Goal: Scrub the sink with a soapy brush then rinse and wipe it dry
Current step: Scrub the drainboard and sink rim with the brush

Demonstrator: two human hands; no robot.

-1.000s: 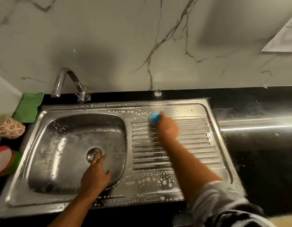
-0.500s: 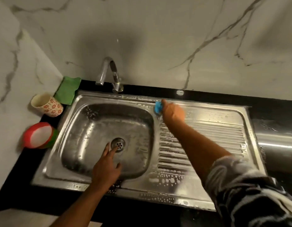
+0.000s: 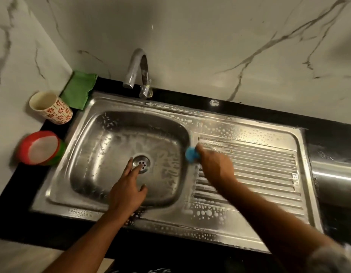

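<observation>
**Soapy sink, brush at the basin's right edge**

Your right hand [image 3: 216,166] is curled round a small blue brush [image 3: 191,157], of which only a rounded blue end shows past your fingers. It sits on the ridge where the basin meets the drainboard [image 3: 265,164], about halfway along the basin's right edge. The hand is motion-blurred.

The sink [image 3: 170,223] is stainless steel, set in a black countertop [image 3: 328,134]. White suds dot its front rim, its back rim and the flat strip above the drainboard's ribs. The basin walls carry a thin, streaky film of foam. The round drain [image 3: 143,163] lies at the middle of the basin floor.

Your left hand [image 3: 127,192] reaches over the front rim into the basin, fingers straight and slightly spread, holding nothing. Its fingertips lie at the drain's near edge; you cannot tell whether they touch it.

A curved tap [image 3: 138,71] stands behind the basin's back rim. At the countertop's back left corner lie a green cloth [image 3: 80,88] and a flowered cup [image 3: 50,108], with a red and green bowl [image 3: 40,147] nearer along the left edge.
</observation>
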